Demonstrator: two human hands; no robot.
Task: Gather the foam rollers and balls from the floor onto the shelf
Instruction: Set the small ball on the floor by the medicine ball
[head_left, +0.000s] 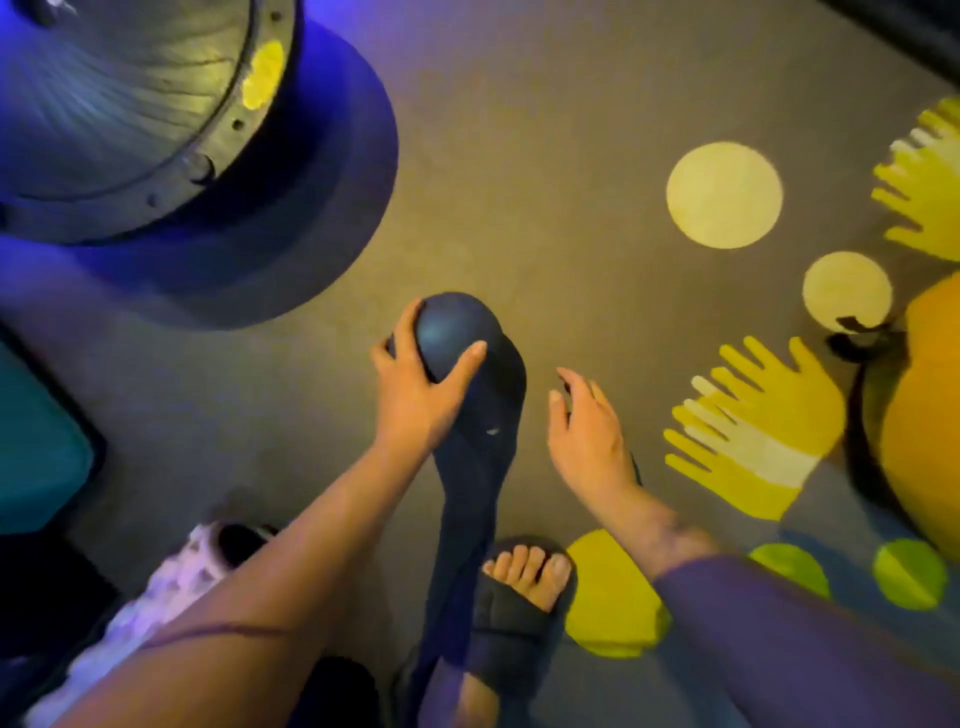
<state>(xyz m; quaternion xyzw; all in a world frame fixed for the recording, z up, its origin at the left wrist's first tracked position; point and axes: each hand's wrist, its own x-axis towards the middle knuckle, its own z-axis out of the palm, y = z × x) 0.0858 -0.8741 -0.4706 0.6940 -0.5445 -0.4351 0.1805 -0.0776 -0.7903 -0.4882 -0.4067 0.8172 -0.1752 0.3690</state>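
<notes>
The left hand grips a dark blue ball near the middle of the scene. Its fingers curl over the ball's left side and its thumb presses on the right. The ball sits over the grey floor; whether it touches the floor cannot be told. Right behind it, a dark long shape runs from the ball toward the near edge. It could be a roller or a trouser leg, and the view does not settle which.

The right hand is just to the right of the ball, apart from it. Its fingers are spread and loosely bent, and it holds nothing. A purple sleeve covers that forearm.

At the far left stands a big round domed thing with a dark rim, lit blue. A teal block shows at the left edge, and it cannot be told whether this is a bin or a pad. A large orange ball rests on the floor at the right edge, well apart from both hands.

The floor bears yellow hand shapes and a pale circle. At the near edge are a foot in a dark sandal and a white shoe.
</notes>
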